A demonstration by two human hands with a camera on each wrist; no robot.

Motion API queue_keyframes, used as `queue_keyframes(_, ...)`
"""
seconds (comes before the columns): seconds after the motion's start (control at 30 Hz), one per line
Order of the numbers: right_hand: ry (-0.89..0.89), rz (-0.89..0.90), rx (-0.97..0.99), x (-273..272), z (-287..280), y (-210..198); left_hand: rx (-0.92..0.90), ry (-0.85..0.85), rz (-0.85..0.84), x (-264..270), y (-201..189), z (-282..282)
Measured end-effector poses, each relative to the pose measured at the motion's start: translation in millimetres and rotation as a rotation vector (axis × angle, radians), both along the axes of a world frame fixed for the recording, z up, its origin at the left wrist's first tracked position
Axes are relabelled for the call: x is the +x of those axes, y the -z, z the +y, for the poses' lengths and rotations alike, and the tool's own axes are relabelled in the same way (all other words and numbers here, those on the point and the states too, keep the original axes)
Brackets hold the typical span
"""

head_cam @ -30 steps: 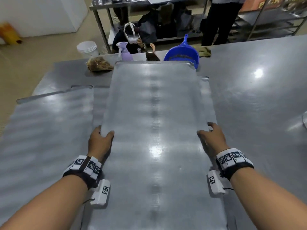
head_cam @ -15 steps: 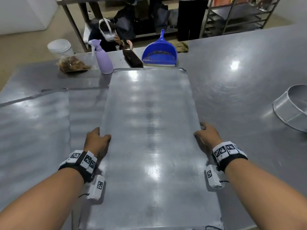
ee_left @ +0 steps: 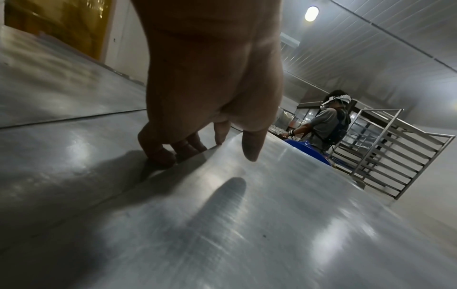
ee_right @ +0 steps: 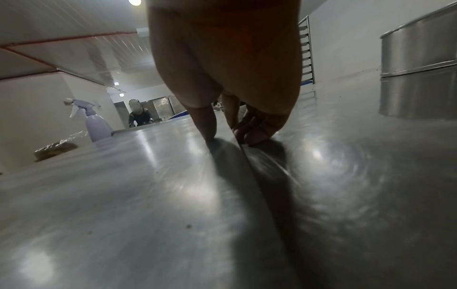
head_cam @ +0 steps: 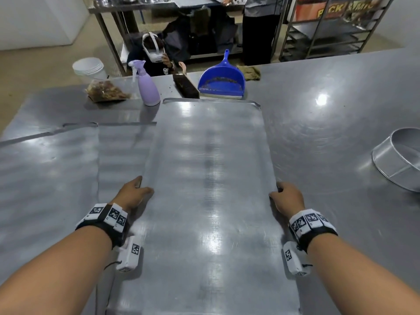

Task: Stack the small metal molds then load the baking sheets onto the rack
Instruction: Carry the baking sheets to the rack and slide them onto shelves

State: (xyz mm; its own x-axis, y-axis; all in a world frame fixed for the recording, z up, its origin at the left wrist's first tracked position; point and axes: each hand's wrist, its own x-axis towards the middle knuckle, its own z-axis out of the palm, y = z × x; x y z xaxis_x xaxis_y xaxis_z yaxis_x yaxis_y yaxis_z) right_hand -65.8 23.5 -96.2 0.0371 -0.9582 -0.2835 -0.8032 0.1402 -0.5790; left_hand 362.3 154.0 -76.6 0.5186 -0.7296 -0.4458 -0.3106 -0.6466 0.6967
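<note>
- With fingers curled under its long edges, left hand (head_cam: 133, 193) (9 o'clock) and right hand (head_cam: 288, 197) (3 o'clock) grip the baking sheet (head_cam: 211, 178), centre table (head_cam: 329, 123).
- Step: loading sheets.
- Next, likely: level lift toward rack (head_cam: 322, 30), 1 o'clock.

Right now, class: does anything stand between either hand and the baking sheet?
No. The left hand and right hand already grip the baking sheet by its long edges, thumbs on top and fingers curled under. The spray bottle stands clear at its far corner.
</note>
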Motion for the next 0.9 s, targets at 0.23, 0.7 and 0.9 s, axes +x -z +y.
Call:
queue_keyframes(0.23,0.003,0.002,0.001,2.0,1.2,-2.4,-0.016,-0.036,-0.064,-9.8,4.0,12.6)
queue_keyframes(0.7,0.049,0.09,0.019,-47.9,29.6,-12.0,0.083,0.142,-0.126,-66.8,-6.6,33.1)
queue_keyframes(0.9,-0.092,0.24,0.014,-59.2,101.5,-14.7,0.101,0.393,-0.351,-86.3,4.3,78.2)
